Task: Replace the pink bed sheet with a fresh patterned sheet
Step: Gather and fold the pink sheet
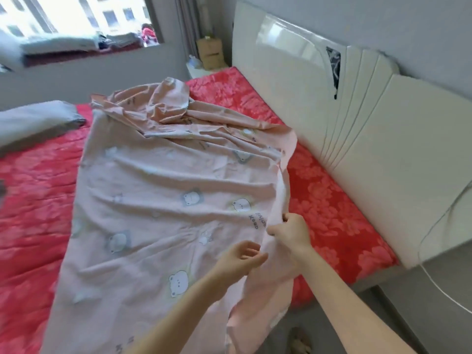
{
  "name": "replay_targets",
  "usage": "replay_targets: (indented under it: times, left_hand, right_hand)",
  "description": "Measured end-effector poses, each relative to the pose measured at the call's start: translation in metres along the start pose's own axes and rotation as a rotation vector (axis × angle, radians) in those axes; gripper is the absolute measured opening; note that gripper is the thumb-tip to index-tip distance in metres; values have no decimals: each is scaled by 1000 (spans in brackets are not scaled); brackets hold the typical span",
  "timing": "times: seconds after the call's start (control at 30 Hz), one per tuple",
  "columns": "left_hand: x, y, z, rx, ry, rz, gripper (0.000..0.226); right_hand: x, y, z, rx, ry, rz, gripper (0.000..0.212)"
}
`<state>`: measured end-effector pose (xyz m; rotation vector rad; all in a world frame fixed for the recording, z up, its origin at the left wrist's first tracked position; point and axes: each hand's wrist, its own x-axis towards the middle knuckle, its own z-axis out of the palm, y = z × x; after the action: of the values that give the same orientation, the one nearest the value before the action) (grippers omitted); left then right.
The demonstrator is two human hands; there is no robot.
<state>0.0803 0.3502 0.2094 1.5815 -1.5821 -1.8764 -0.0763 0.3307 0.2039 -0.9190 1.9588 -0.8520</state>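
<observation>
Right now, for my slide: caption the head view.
Right hand grips a bear-print sheet lying on a red mattress.

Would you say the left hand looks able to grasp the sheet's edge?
Probably yes: the left hand hovers open beside the lifted edge of the sheet, nothing between; the right hand pinches it.

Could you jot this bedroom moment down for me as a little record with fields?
Mattress: red floral, bare on both sides
Pink sheet: bear print, rumpled along its middle
Right hand: pinches the sheet's raised edge
Left hand: at that edge, grip unclear
Pillow: grey, far left
Headboard: white, padded
</observation>
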Motion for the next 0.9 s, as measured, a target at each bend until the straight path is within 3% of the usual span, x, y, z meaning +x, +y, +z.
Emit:
replay_targets:
  times: [0.1,0.27,0.33,0.43,0.57,0.7,0.83,0.9]
  left_hand:
    - [-37,15,-31,-34,85,80,52]
    - [-57,25,-60,244,344,140,75]
    - [-62,21,-68,278,452,90,75]
    - [-86,9,-92,288,655,9,48]
    - [-140,-19,-141,160,839,19,51]
    - [-216,-66,-190,-241,684,63,55]
    - [-270,-135,-209,-281,602,-36,39]
    - [-272,-166,-208,-342,552,-122,45]
  right_hand:
    - [-10,-48,30,15,-94,-41,9]
    - [-38,-98,76,-57,-250,-75,4]
    - [-51,-109,98,-124,-301,-118,4]
    - [-79,-133,133,-141,-453,-150,10]
    - [-129,-174,176,-103,-712,-183,34]
    - [-181,-190,223,-150,-809,-312,24]
    - [-217,-166,284,-210,-807,-326,20]
    - [-223,-146,306,-254,-758,-285,22]
